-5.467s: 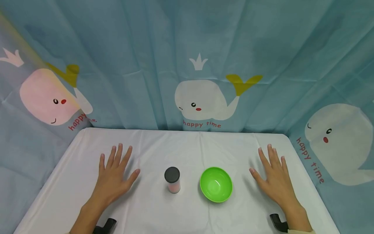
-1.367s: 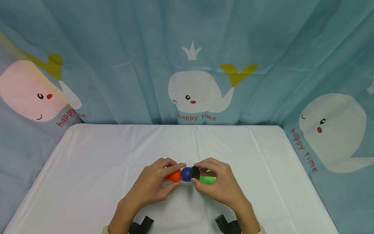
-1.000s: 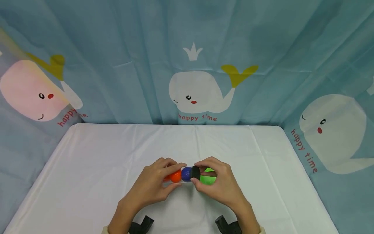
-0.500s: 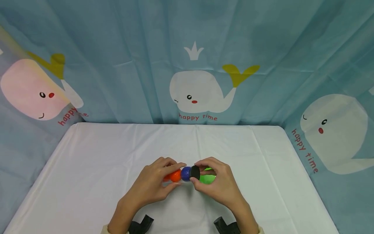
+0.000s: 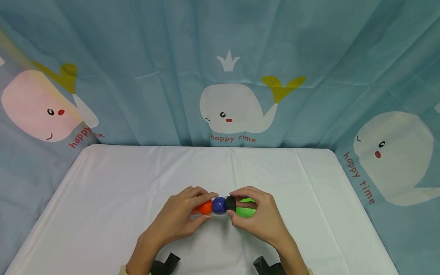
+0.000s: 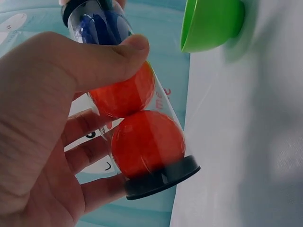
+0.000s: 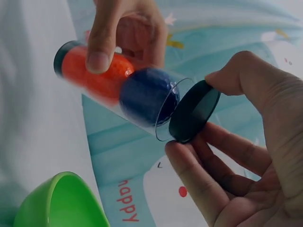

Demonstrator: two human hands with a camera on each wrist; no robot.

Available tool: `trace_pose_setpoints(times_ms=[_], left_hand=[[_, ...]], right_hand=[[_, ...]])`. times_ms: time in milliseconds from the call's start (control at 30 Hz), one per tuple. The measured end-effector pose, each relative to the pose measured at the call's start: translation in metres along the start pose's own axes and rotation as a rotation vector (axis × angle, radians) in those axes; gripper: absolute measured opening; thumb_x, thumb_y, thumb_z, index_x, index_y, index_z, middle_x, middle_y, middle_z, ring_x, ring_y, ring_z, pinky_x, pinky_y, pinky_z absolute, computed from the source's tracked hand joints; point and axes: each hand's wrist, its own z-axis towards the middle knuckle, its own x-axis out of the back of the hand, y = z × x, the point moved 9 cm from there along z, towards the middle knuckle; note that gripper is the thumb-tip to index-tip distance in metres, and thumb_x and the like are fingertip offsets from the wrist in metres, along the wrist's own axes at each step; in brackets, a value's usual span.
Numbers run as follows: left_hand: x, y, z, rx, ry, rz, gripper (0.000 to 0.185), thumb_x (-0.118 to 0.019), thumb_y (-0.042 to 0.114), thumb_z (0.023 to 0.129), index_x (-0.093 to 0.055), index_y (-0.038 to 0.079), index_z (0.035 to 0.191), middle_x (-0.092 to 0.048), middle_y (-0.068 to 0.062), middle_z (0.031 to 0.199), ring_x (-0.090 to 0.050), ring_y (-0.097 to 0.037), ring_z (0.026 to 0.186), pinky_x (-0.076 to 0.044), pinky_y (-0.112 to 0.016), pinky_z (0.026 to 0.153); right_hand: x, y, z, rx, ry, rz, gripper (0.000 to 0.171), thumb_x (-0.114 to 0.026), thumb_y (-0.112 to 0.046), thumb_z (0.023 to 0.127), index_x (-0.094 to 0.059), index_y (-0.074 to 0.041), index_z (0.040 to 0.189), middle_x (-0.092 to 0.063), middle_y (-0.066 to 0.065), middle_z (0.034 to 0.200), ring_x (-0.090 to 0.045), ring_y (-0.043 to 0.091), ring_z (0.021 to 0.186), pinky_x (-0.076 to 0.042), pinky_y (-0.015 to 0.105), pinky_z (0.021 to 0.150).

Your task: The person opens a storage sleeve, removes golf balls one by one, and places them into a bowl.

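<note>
Clear plastic forms the tube (image 5: 209, 206), which is held lying sideways just above the white desk (image 5: 103, 198), near its front middle. The left hand (image 5: 178, 219) grips the tube round its closed end, thumb across the wall and fingers curled behind; the left wrist view shows a black base cap (image 6: 163, 178) on that end and two orange balls (image 6: 142, 123) stacked against it. A blue ball (image 7: 149, 97) sits next in line, close to the open mouth. The right hand (image 5: 258, 217) pinches a round black lid (image 7: 194, 112) between thumb and fingertips. In the right wrist view the lid is tilted off the tube's rim, touching it at one edge, with a gap at the other, so the mouth is partly uncovered. The two hands sit close together, almost meeting over the tube.

Just behind the right hand a green bowl (image 5: 248, 210) stands on the desk, mostly hidden by the fingers. Beyond the desk hangs a blue curtain (image 5: 172, 57) printed with white whales (image 5: 235, 109) and the words "happy time".
</note>
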Motion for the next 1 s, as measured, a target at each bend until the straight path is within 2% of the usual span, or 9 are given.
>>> trace_pose_setpoints(times_ms=[167,367,567,733,1000], left_hand=[[0.002,-0.004,0.0,0.006,0.015,-0.047,0.053,-0.088,0.041,0.087,-0.069,0.037,0.136,-0.07,0.016,0.12,-0.067,-0.003,0.105,-0.062,-0.029,0.085],[0.001,-0.013,-0.003,0.034,0.021,-0.104,0.056,-0.091,0.039,0.084,-0.069,0.037,0.136,-0.07,0.02,0.123,-0.069,0.0,0.107,-0.063,-0.031,0.091],[0.002,-0.025,-0.007,0.068,0.041,-0.166,0.057,-0.093,0.037,0.082,-0.07,0.037,0.134,-0.071,0.024,0.122,-0.069,0.003,0.105,-0.062,-0.031,0.092],[0.009,-0.029,-0.008,0.068,0.06,-0.19,0.058,-0.093,0.038,0.081,-0.07,0.035,0.134,-0.072,0.021,0.124,-0.072,-0.001,0.11,-0.063,-0.036,0.094],[0.02,-0.037,-0.018,0.075,0.087,-0.258,0.057,-0.092,0.039,0.083,-0.071,0.03,0.135,-0.074,0.018,0.122,-0.07,0.001,0.101,-0.064,-0.031,0.086]], right_hand=[[0.001,-0.003,0.001,0.049,0.013,0.015,0.043,-0.085,-0.004,0.086,-0.073,-0.018,0.124,-0.072,0.002,0.113,-0.071,0.013,0.102,-0.065,0.033,0.087],[-0.001,-0.002,0.003,0.114,0.03,0.043,0.036,-0.078,-0.005,0.094,-0.073,-0.014,0.128,-0.071,0.006,0.115,-0.069,0.013,0.103,-0.065,0.032,0.089],[-0.007,0.006,0.005,0.094,0.059,0.011,0.036,-0.076,-0.01,0.098,-0.07,-0.018,0.132,-0.069,0.002,0.118,-0.071,0.012,0.107,-0.064,0.03,0.091],[-0.012,0.008,0.008,0.11,0.101,-0.007,0.036,-0.076,-0.01,0.098,-0.069,-0.015,0.133,-0.07,0.006,0.121,-0.074,0.016,0.106,-0.064,0.031,0.092],[-0.023,0.013,0.013,0.058,0.155,-0.034,0.038,-0.079,-0.017,0.097,-0.069,-0.011,0.132,-0.075,0.01,0.126,-0.078,0.02,0.109,-0.062,0.03,0.095]])
